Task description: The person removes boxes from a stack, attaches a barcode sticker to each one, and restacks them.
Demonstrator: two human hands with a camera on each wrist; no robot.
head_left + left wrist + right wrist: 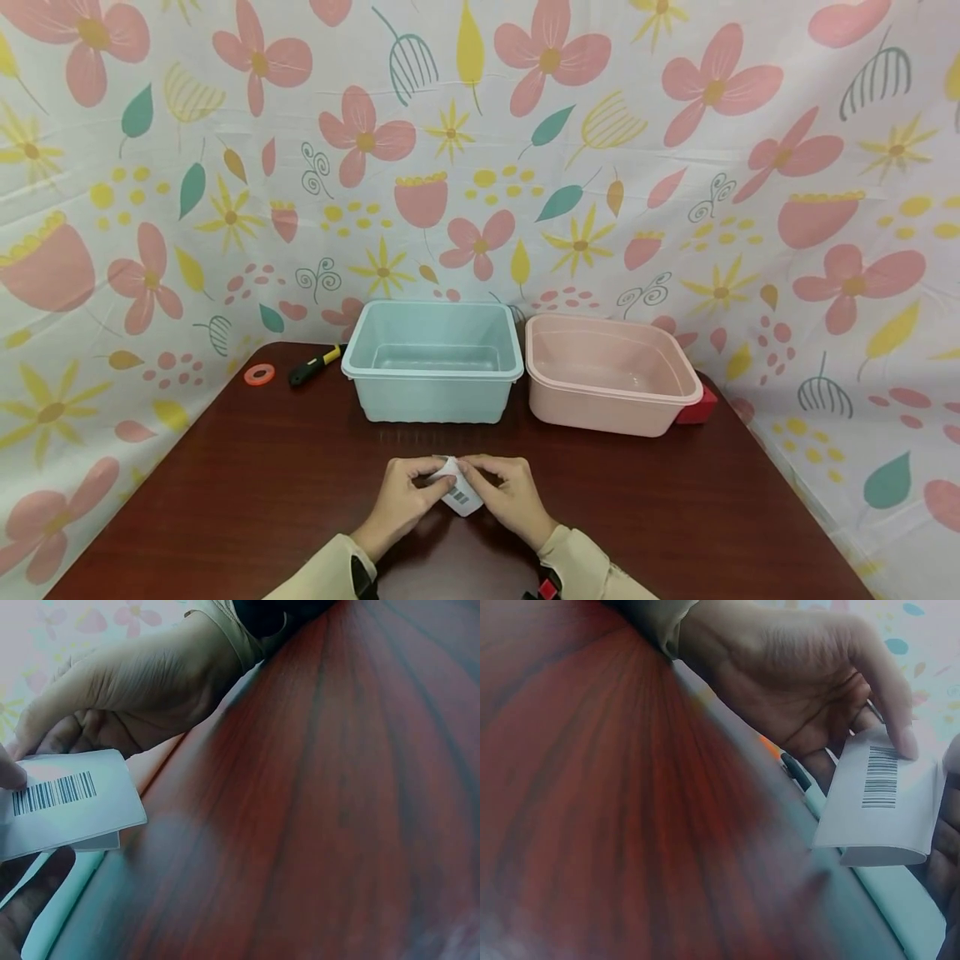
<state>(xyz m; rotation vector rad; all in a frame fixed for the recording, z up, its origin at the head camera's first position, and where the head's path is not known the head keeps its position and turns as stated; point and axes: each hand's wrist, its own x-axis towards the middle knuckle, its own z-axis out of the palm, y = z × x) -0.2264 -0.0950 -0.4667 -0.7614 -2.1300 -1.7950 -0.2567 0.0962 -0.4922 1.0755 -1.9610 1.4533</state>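
Observation:
A small white folded card [462, 497] with a black barcode is up in front of me, close over the near middle of the table. My left hand [401, 502] pinches its left side between thumb and fingers. On the other side, my right hand [516, 502] pinches it the same way, and the two hands almost meet at its top. From the left wrist, the barcode side of the card [71, 799] shows, with a second layer under its lower edge. In the right wrist view, the card [847, 802] curves back on itself at its lower end.
Beyond my hands stand a light blue basin [435, 396] and a pink basin [600, 408], side by side. A red block [699, 407] is partly behind the pink one. Far left lie an orange-red ring [259, 374] and a tool with a dark handle [305, 370]. Floral cloth [480, 167] hangs behind.

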